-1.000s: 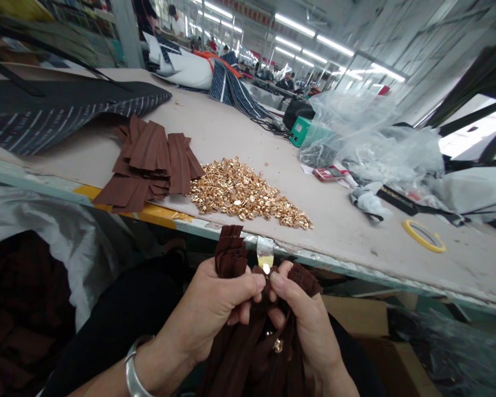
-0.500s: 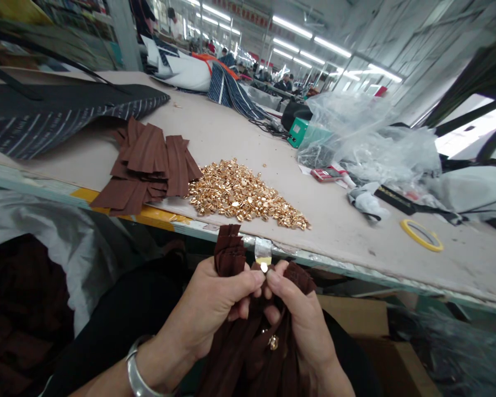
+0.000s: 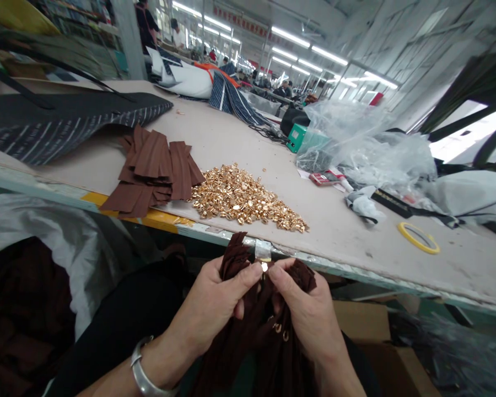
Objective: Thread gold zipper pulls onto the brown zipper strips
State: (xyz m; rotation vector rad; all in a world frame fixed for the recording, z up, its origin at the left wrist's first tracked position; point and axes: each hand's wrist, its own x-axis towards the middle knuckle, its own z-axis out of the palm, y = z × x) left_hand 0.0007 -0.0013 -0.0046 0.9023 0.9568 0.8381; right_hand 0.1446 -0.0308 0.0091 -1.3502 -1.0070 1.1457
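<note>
Dark brown zipper strips (image 3: 248, 331) hang between my hands below the table edge. My left hand (image 3: 215, 298) is closed on a bundle of them, their ends sticking up past the thumb. Opposite it, my right hand (image 3: 306, 298) grips another bundle. Between the two thumb tips shows a small shiny gold piece (image 3: 265, 267); exactly how it sits on the strip is hidden. Lower down, several gold sliders (image 3: 278, 328) dangle on the strips. A heap of gold zipper sliders (image 3: 248, 196) lies on the table beside a stack of brown strips (image 3: 152, 165).
The table edge (image 3: 215, 234) runs just beyond my hands. On the table are dark striped fabric (image 3: 66, 124), a green box (image 3: 296, 138), clear plastic bags (image 3: 367, 149) and a yellow tape roll (image 3: 418, 237). A white sack (image 3: 82, 248) stands lower left; people are far behind.
The left bundle's upright ends have tilted and bunched together. The gold sliders hanging below have shifted slightly, and more of them show. Both hands keep their grip; the view has moved slightly.
</note>
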